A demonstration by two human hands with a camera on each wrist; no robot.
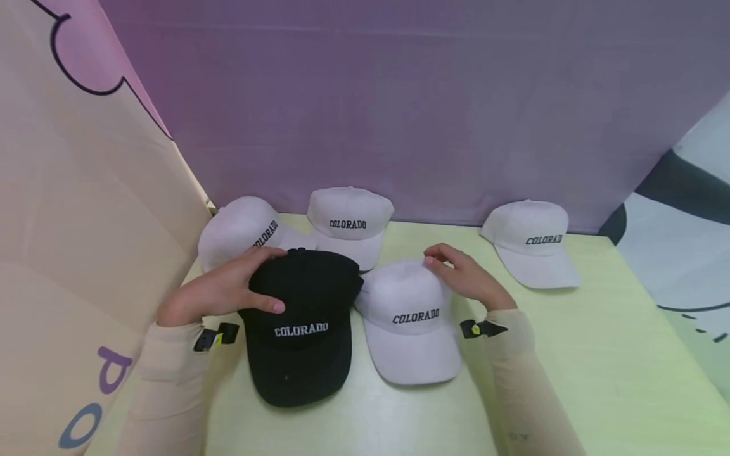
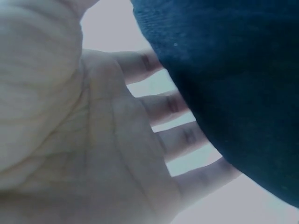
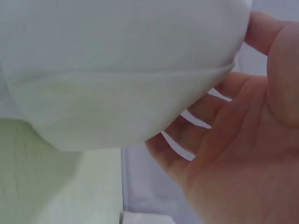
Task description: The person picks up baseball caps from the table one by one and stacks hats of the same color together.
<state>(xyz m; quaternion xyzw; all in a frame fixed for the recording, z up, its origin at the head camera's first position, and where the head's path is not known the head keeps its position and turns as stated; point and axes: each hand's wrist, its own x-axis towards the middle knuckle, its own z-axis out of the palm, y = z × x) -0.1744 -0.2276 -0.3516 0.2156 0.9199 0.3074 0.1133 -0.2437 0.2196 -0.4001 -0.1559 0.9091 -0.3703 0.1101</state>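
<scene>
While both hands cup their crowns, black cap [image 1: 299, 316] and white cap [image 1: 412, 316] point brims toward the person on the pale green table [image 1: 599, 354], purple backdrop [image 1: 433, 107] behind; left hand [image 1: 219, 288] and right hand [image 1: 470, 278] hold with curled fingers.

Black cap [image 1: 300, 297] (white lettering), white cap [image 1: 412, 304]

Head view: I look forward and down from above at surface [image 1: 570, 354], mid distance, purple backdrop behind, both forearms entering from bottom edge.

Left wrist view: I sit under palm of left hand [image 2: 93, 140], looking along fingers, very near; black cap [image 2: 233, 84] fills right side.

Right wrist view: same close setup beneath right hand [image 3: 243, 154], white cap [image 3: 117, 70] filling upper frame.

Overlap: head view shares black cap [image 1: 299, 316] with left wrist view, front white cap [image 1: 407, 316] with right wrist view. Wrist views share nothing I can make out.
</scene>
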